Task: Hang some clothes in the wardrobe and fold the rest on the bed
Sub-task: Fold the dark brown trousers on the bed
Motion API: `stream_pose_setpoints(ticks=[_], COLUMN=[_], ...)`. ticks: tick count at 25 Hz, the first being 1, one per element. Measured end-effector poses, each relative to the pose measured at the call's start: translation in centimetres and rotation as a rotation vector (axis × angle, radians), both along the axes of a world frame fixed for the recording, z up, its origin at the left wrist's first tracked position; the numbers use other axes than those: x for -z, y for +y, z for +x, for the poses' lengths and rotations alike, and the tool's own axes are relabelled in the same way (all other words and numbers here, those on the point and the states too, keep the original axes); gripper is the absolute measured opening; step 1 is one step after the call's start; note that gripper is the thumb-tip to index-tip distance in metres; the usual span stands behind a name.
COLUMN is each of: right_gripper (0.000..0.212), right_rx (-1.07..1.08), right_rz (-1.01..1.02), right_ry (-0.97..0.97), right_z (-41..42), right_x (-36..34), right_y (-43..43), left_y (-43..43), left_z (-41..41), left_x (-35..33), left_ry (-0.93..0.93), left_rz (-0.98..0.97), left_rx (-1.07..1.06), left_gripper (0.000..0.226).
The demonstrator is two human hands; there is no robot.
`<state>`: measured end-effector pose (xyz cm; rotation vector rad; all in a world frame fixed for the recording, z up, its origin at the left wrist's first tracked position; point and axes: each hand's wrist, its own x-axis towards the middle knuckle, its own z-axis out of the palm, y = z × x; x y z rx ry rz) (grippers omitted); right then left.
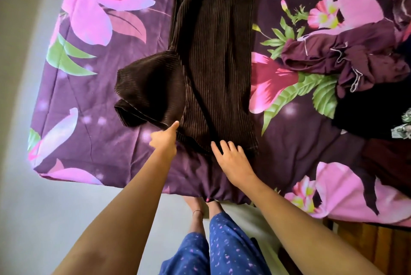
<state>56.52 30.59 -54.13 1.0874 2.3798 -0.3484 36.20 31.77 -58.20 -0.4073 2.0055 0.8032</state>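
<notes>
Was barely started tbh: brown ribbed garment [213, 52] half-folded on the bed [89, 101], right hand [231, 158] flat on it, left hand [165, 139] grip unclear, crumpled pile [355, 56] untouched.

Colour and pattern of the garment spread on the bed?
The garment is dark brown with fine lengthwise ribs, like corduroy. Head view shows it best.

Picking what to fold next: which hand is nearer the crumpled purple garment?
Right. The right hand rests on the near hem of the brown garment, with the purple garment beyond it to the right; the left hand is at that hem's left end, farther off.
</notes>
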Motion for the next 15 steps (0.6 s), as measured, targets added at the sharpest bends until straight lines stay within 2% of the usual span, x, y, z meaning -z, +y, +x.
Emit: stream_pose_setpoints(ticks=[2, 5, 6, 8, 12, 15], right_gripper=[0.073, 0.052, 0.048, 0.051, 0.06, 0.046], right_rx=[0.006, -0.01, -0.017, -0.022, 0.049, 0.203], right_rz=[-0.008, 0.068, 0.097, 0.081, -0.273, -0.227], right_ry=[0.043, 0.179, 0.189, 0.156, -0.018, 0.105], right_z=[0.6, 1.9, 2.7, 4.3, 5.1, 2.4], right_x=[-0.3, -1.9, -2.2, -2.8, -2.8, -3.1], right_y=[0.6, 0.8, 0.5, -0.1, -0.1, 1.9], left_y=[0.3, -0.4, -1.0, -2.4, -3.7, -3.0], left_z=[0.3, 0.2, 0.5, 1.7, 3.2, 1.3], left_x=[-0.2, -0.2, 0.0, -0.3, -1.0, -2.2], left_ry=[-0.031, -0.012, 0.011, 0.044, 0.041, 0.038], left_rz=[0.128, 0.227, 0.211, 0.122, 0.066, 0.129], left_rx=[-0.04, -0.206, -0.223, -0.123, -0.029, -0.106], left_gripper=[0.023, 0.007, 0.009, 0.011, 0.026, 0.018])
